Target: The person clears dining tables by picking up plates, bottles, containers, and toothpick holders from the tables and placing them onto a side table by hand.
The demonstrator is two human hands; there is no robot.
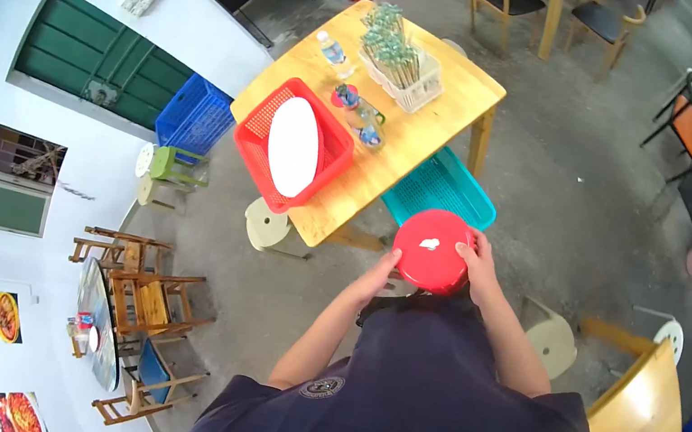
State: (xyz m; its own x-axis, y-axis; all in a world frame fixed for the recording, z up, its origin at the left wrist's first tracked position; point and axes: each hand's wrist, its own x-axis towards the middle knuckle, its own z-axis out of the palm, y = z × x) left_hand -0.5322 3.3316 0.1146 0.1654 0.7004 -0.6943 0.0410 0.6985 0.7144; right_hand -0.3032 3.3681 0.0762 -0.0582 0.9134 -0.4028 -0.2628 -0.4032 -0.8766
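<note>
In front of my body I hold a red round plate (432, 247), or perhaps a stack of them; its depth is hard to make out. A small white patch shows on its surface. My left hand (382, 275) grips the near left rim, thumb on top. On the right rim is my right hand (481, 266), its thumb also over the edge and the other fingers mostly hidden. Ahead, a red plastic basket (250, 143) on the wooden table (416, 150) holds white oval plates (293, 148).
A white basket (422, 91) of green-tipped sticks, a water bottle (334, 54) and small glass items (369, 135) stand on the table. A teal crate (451, 192) lies below its right edge. Stools (266, 226) flank me, one (549, 342) at right.
</note>
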